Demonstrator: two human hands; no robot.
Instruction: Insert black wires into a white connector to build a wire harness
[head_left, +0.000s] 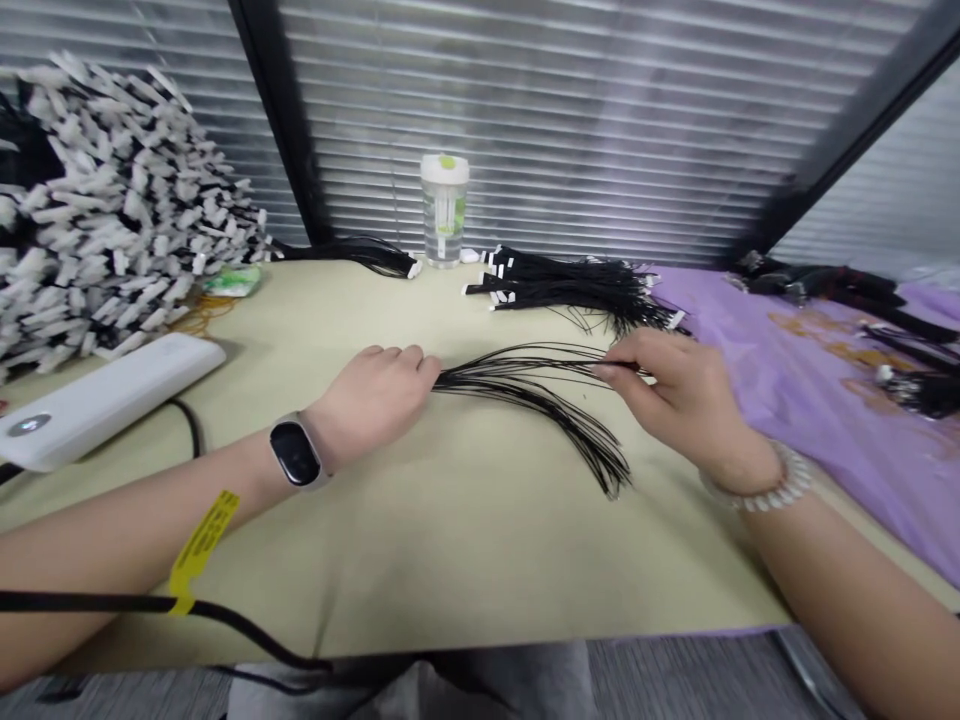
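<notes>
My left hand point(382, 395) is closed in a fist around one end of a bundle of thin black wires point(551, 400), above the middle of the table. From that fist the wires fan out to the right in two groups. My right hand point(679, 400) pinches the upper group between thumb and fingers. The lower group curves down and hangs free, its tips fanned toward the table. Whatever sits at the wires' left end is hidden inside my left fist.
A large heap of white connectors point(120, 200) rises at the left, behind a white power bank point(112, 400). Along the back stand a clear bottle point(444, 215) and black wire bundles point(570, 280). Purple sheeting point(810, 400) covers the right side. A tagged black cable point(247, 625) crosses the front left.
</notes>
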